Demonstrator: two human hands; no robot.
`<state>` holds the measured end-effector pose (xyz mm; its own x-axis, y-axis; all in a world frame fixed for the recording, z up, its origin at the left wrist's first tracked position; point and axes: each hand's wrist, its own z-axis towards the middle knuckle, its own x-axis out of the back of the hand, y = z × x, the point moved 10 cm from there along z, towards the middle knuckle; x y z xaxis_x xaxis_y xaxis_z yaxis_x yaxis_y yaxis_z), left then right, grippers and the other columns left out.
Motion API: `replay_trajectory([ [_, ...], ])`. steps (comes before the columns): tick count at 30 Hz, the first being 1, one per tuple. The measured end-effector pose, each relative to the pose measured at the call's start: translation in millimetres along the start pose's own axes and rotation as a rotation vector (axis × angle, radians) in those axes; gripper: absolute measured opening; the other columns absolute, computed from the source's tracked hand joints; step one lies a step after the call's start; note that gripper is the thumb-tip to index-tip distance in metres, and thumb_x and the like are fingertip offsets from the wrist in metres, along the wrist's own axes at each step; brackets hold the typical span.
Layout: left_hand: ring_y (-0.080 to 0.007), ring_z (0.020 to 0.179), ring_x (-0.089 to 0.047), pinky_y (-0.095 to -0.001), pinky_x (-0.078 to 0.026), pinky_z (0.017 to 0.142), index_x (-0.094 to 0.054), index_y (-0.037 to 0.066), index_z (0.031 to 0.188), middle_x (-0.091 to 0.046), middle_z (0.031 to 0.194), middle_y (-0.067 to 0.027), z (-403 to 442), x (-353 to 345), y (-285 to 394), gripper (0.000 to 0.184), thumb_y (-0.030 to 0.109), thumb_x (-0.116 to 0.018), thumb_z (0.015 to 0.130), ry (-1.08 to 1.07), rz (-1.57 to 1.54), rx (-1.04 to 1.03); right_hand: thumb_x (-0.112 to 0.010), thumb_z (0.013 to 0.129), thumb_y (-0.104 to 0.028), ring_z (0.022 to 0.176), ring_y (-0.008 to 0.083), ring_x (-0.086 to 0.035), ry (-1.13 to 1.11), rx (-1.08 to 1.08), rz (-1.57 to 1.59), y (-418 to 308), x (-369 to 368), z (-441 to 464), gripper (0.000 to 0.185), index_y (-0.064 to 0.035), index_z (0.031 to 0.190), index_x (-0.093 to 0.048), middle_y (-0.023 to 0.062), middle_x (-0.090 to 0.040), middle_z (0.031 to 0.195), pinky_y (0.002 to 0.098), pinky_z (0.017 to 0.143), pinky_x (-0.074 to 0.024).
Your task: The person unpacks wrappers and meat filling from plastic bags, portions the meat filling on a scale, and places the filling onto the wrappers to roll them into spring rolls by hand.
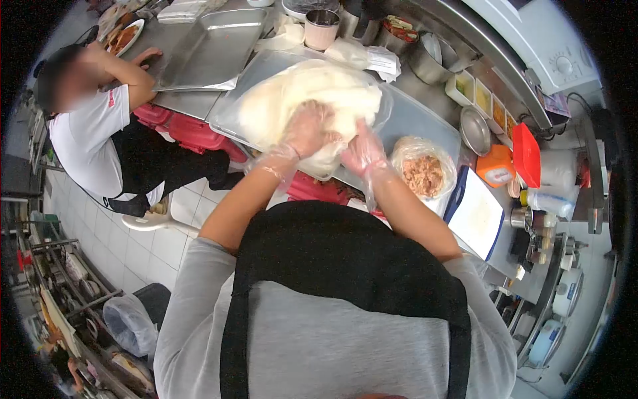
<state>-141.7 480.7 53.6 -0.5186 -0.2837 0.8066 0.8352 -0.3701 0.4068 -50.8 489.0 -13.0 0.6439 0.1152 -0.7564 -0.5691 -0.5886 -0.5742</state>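
Palm down on the near part of the pale dough-like mass (319,83), with fingers bent against it: left hand (307,133), in a clear plastic glove. Just beside, at the near right edge of the same mass, with fingers curled in: right hand (364,149), gloved likewise. Too blurred to tell whether pinching a piece or only pressing. Directly under and between both hands, a soft near edge of the mass; past the fingertips, its larger bulk, spreading forward and to the left in a clear plastic tray (226,121). Near the right hand, on its outer side, an open clear bag of shredded food (423,174); beyond that, to the right, a white board with a blue rim (476,211). Farther off, past the mass, a pinkish cup (322,32); to the left of it, a shallow metal tray (216,52). At the far left, leaning on the counter, a person in a white shirt (86,146).
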Motion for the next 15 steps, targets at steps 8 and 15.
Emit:
replay_trajectory([
  [8,-0.0331,0.085,-0.06,-0.043,-0.045,0.084,-0.066,0.003,0.094,-0.064,0.088,-0.0156,-1.1,-1.4,-18.3,0.031,0.027,-0.07,0.075,-0.017,-0.324,0.115,-0.046,0.094,-0.004,0.105,0.0274,-0.058,0.016,-0.054,-0.11,-0.8,3.3,-15.9,0.033,0.0056,0.126,-0.044,0.0163,-0.054,0.121,0.0397,0.093,-0.0484],
  [15,-0.0196,0.073,-0.06,-0.0317,-0.049,0.072,-0.067,0.003,0.091,-0.064,0.079,-0.0107,2.8,22.5,-12.4,0.021,0.018,-0.072,0.077,0.068,-0.581,0.275,-0.051,0.089,0.003,0.098,0.0259,-0.062,-0.088,0.043,-0.179,-25.3,-29.2,-43.8,0.032,0.0059,0.121,-0.048,0.015,-0.059,0.112,0.0364,0.084,-0.0531],
])
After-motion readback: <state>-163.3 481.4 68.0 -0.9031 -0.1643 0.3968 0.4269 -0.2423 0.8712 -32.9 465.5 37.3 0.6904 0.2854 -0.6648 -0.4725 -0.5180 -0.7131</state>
